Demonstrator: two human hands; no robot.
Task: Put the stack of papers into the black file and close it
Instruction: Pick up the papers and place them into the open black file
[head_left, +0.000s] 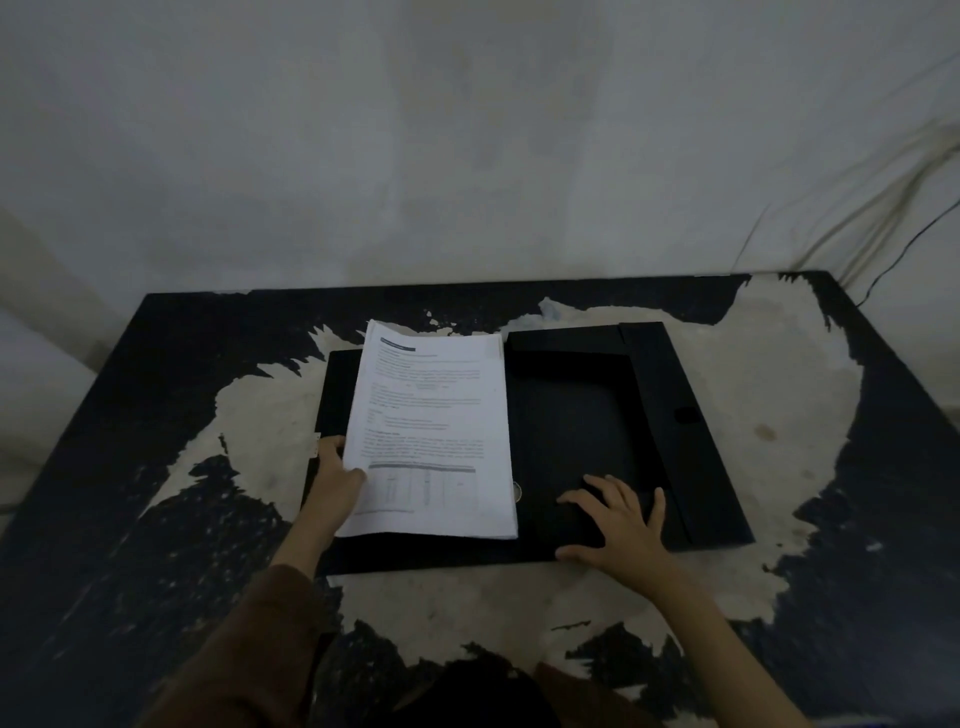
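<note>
Inspector: Where is the stack of papers lying?

Assessor: On the black file's left panel, long axis running away from the person. The left hand is grasping its near-left edge; the tray lies just to the right.

Inspector: The right hand?

Assessor: Released, pressing flat on the tray. The surface is showing peeling black paint, against a bare wall.

From my remote view, the black file lies open mid-table. Its right tray is unoccupied except at 5 o'clock, where the right hand lies flat. The stack of papers covers the left panel, left hand gripping its 8 o'clock edge. The table is bare toward 9 and 3 o'clock.
</note>
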